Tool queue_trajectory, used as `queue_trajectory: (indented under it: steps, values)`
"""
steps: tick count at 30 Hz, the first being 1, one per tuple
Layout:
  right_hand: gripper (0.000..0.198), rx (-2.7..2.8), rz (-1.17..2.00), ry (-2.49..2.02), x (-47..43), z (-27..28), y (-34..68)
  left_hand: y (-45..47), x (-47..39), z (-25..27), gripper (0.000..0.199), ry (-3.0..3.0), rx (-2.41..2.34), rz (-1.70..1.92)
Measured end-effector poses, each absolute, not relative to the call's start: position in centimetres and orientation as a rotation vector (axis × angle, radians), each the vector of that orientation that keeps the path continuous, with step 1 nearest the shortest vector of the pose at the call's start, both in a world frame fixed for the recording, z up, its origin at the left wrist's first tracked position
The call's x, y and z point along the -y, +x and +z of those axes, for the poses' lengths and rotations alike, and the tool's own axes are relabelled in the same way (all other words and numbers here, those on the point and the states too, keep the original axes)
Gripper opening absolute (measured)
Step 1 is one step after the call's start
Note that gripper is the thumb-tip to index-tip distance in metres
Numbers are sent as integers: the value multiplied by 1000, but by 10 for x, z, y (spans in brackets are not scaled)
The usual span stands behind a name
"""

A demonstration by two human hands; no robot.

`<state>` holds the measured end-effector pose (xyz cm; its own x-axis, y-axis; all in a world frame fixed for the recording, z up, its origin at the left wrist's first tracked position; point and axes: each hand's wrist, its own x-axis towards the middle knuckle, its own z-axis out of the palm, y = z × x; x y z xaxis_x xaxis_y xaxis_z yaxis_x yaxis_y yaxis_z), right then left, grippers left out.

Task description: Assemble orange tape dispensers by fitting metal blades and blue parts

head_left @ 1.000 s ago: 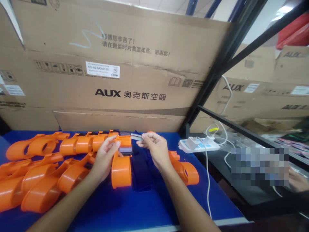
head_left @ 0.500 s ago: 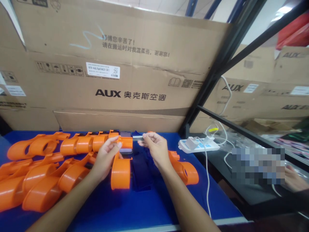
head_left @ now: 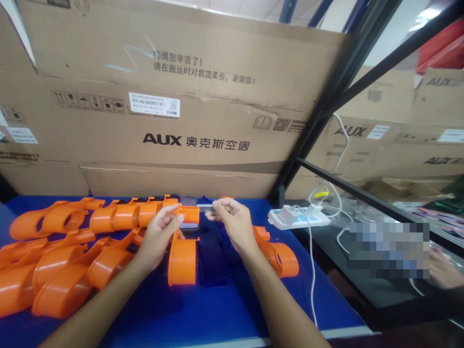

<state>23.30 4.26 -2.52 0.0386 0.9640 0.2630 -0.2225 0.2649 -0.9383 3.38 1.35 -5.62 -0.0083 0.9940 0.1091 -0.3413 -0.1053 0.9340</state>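
Note:
My left hand (head_left: 161,237) is closed around the narrow end of an orange plastic part (head_left: 182,261), whose wide ring hangs below the fingers. Pinched between the thumb and fingers of my right hand (head_left: 234,220) is a small, flat, silvery strip (head_left: 206,209). The strip lies level with the orange part's tubular end, close to its right side; whether they touch I cannot tell. Behind the held part lies a phone (head_left: 189,200), partly covered. Dark blue cloth (head_left: 213,258) rests on the table beneath and between my hands.
Several similar orange parts (head_left: 63,280) crowd the left of the blue table (head_left: 174,321); more orange pieces (head_left: 284,259) lie right of my right forearm. A white power strip (head_left: 299,217) with cables sits by the black frame (head_left: 319,113). Cardboard (head_left: 203,101) stands behind. Another person's hand (head_left: 447,268) shows far right.
My right hand has shifted very slightly left, toward the orange part, with the strip in its fingers. The left hand stays almost still.

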Motion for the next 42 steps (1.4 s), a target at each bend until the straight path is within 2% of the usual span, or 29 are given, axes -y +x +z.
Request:
queue_trajectory:
  steps: [9, 17, 24, 38, 42]
  values:
    - [35, 1181, 1207, -837, -44, -31, 226, 35, -15, -59, 51, 1053, -871, 1393]
    - [30, 1181, 973, -929, -44, -31, 231, 38, -16, -62, 53, 1032, -924, 1456]
    - [26, 1245, 925, -955, -38, -28, 230, 35, -15, -60, 54, 1009, -940, 1431]
    - [31, 1472, 986, -908, -31, -26, 220, 38, -11, -49, 58, 1009, -945, 1405]
    - [30, 1498, 972, -939, -33, -27, 221, 35, -7, -42, 54, 965, -960, 1438]
